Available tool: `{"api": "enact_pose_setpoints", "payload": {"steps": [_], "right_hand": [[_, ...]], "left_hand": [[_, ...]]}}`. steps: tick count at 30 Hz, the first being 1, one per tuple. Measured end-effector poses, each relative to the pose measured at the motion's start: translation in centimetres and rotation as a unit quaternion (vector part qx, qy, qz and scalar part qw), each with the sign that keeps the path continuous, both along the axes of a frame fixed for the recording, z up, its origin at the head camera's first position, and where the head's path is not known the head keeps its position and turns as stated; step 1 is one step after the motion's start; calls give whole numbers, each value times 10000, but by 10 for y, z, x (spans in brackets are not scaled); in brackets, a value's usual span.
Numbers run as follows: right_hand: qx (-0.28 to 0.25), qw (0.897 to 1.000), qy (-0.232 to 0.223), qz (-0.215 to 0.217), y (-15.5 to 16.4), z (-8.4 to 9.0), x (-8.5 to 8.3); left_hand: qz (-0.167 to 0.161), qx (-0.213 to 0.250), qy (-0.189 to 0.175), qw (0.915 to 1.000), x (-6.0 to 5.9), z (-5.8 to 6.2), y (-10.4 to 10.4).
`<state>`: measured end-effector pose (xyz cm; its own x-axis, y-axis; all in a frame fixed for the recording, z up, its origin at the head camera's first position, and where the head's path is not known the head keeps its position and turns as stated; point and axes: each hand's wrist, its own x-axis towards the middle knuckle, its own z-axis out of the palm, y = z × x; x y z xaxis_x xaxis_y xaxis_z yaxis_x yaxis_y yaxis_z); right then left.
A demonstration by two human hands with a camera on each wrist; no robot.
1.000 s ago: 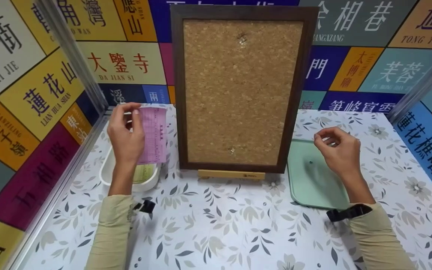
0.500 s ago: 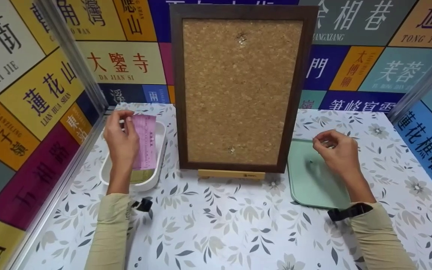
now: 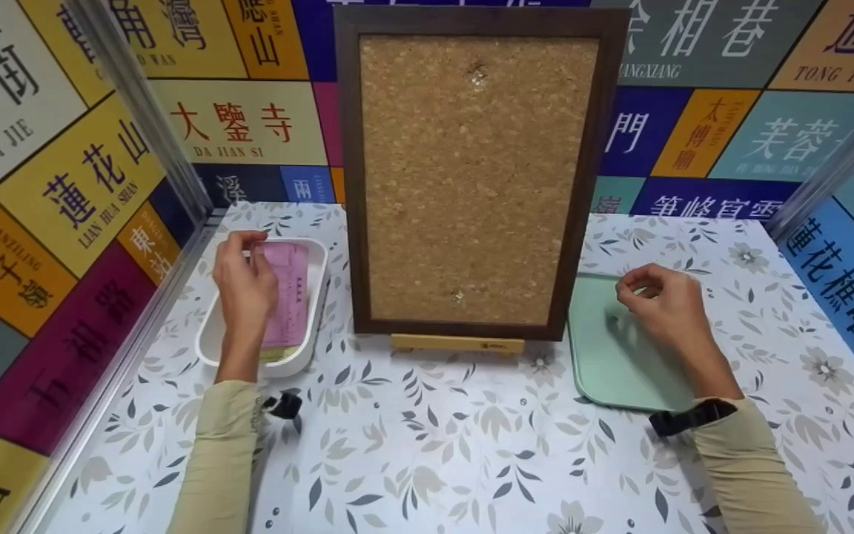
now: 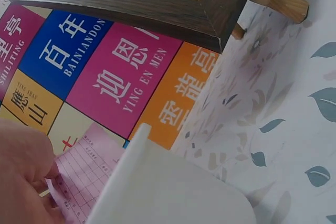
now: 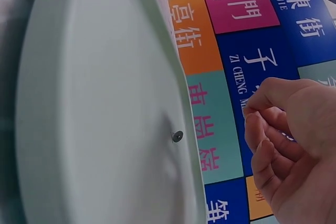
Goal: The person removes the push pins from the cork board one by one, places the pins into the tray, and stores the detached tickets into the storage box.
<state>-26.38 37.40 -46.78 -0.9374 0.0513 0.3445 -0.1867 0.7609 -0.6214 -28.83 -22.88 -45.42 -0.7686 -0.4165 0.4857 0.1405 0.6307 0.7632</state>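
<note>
In the head view my left hand point(image 3: 244, 285) pinches a pink printed paper slip point(image 3: 290, 297) by its edge, over the white tray point(image 3: 316, 326). A yellow-green paper point(image 3: 275, 354) lies under the slip in that tray. The left wrist view shows ruled lines on the pink slip point(image 4: 86, 169). My right hand point(image 3: 668, 308) is raised over the light green tray point(image 3: 597, 371), thumb and fingertips together. Between its curled fingers a small shiny thing point(image 5: 287, 136) glints, mostly hidden. One small round metal tack point(image 5: 178, 136) lies on the green tray.
A dark-framed cork board point(image 3: 471, 193) stands on a small wooden easel point(image 3: 459, 344) between the trays. Pale, shiny marks point(image 3: 477, 77) show on the cork, near its top and bottom. Patterned walls point(image 3: 694, 133) printed with characters enclose the floral tabletop point(image 3: 427, 445).
My left hand has lowered the pink slip, first leftward and then down into the white tray. My right hand has sunk slightly over the green tray.
</note>
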Motion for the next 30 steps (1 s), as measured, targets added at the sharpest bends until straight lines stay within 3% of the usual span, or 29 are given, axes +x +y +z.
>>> {"api": "enact_pose_setpoints", "payload": {"steps": [14, 22, 30], "right_hand": [[248, 9960, -837, 182, 14, -8, -2], [520, 9843, -1654, 343, 25, -12, -3], [722, 9758, -1969, 621, 29, -13, -3]], "left_hand": [[-178, -279, -506, 9982, 1, -11, 2], [-219, -420, -981, 9940, 3, -14, 2], [-363, -345, -1572, 9863, 6, -13, 3]]}}
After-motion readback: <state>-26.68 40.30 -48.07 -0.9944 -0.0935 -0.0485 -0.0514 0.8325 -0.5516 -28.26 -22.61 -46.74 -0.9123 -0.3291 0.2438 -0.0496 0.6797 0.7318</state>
